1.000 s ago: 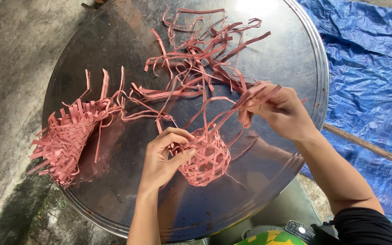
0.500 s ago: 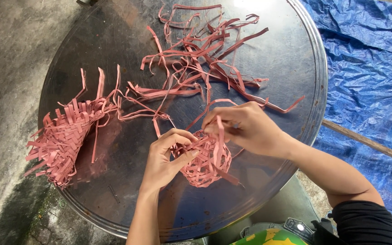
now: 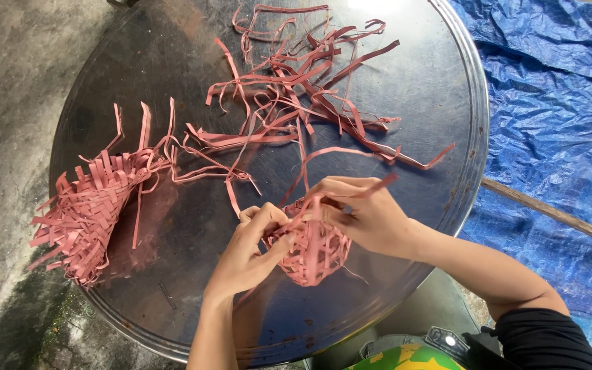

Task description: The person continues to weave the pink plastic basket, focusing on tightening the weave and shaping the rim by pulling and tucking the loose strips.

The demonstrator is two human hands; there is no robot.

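So we're mid-weave here: our left hand grips the small pink woven basket near the front edge of the round metal table, fingers closed on its side, while our right hand pinches a loose pink strip at the rim. Looks like we're tucking that strip through the lattice. Next bit probably needs a steady hold and a tight pull. Spare strips lie further back, a bigger woven piece off left.
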